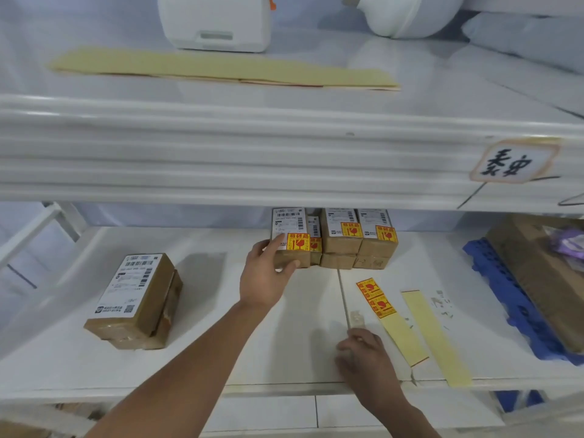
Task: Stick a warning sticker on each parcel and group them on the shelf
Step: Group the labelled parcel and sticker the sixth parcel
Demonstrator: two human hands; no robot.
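Note:
My left hand (264,276) grips a brown parcel (292,248) with a white label and a yellow-red warning sticker, held against a group of stickered parcels (360,245) at the back of the white shelf (221,349). Two unstickered parcels (136,301) lie stacked at the left. A backing strip with two warning stickers (376,298) lies to the right of centre. My right hand (363,355) rests on the shelf near the strip's lower end, fingers curled; whether it holds anything is unclear.
An empty yellow backing strip (436,339) lies beside the sticker strip. A blue plastic pallet (518,301) with a cardboard box (543,279) sits at the right. The upper shelf (284,153) overhangs, carrying long yellow strips (221,69) and white appliances (218,23).

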